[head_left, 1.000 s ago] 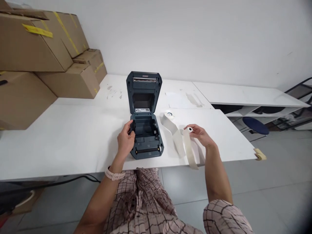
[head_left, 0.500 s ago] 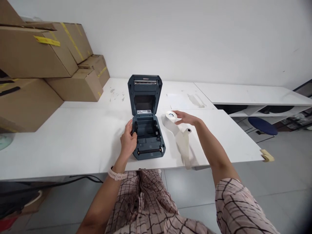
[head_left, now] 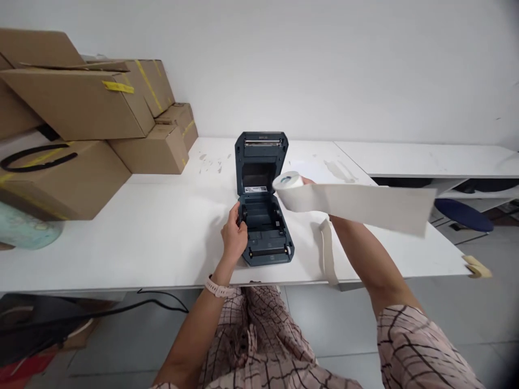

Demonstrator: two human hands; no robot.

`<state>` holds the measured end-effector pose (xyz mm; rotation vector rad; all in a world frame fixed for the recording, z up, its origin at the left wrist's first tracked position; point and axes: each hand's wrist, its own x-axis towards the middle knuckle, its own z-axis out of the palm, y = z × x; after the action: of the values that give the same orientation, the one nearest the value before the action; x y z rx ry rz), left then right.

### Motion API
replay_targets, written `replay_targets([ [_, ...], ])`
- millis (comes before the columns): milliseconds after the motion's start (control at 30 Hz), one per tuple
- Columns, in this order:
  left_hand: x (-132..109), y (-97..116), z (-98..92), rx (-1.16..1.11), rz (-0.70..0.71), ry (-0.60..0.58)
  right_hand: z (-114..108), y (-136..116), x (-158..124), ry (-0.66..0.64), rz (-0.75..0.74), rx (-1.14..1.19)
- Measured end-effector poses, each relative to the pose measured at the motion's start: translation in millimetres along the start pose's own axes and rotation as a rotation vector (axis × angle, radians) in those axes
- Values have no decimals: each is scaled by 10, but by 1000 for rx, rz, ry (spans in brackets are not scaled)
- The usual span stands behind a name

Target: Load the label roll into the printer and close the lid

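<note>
A dark grey label printer (head_left: 265, 243) stands on the white table with its lid raised. My left hand (head_left: 234, 233) grips the left rim of its lower half, thumb bent over the edge. Lifted above the table to the right of the printer is a white paper roll (head_left: 292, 186), its loose strip trailing far to the right. Behind it, my right hand (head_left: 307, 181) holds the roll; most of its fingers are hidden by the paper. A second pale strip (head_left: 327, 254) lies on the table and hangs over the front edge.
Cardboard boxes (head_left: 85, 102) are stacked at the left, with a light green object (head_left: 30, 229) below them. The white table (head_left: 162, 237) meets a wall at the back. A blue stool (head_left: 464, 215) stands at the right.
My right hand has raised the paper roll off the table, and its strip now swings out to the right. My left hand stays on the printer. The view has shifted left.
</note>
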<state>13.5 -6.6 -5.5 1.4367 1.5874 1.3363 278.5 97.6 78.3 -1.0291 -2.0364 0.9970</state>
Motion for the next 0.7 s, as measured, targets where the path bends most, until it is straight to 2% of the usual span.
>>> replay_targets([
  [67,6,2,-2,7,1,6,184,-219,137,-161,-68,-99],
  [167,18,31,-10,36,-20,3,514,-437,309,-379,-133,-462],
  [267,25,64,-17,55,-31,-20,777,-452,411,-442,-77,-711],
  [367,27,61,-18,47,-21,-37,882,-370,398,-443,-32,-732],
  [433,26,37,-14,33,-7,-37,887,-361,276,-397,-60,-714],
  [500,23,10,-10,18,11,-30,896,-411,40,-311,-144,-664],
  [600,17,-10,-6,5,34,-19,1006,-519,-461,-188,-262,-553],
  [700,5,2,-10,9,43,-14,1209,-542,-931,-158,-257,-514],
])
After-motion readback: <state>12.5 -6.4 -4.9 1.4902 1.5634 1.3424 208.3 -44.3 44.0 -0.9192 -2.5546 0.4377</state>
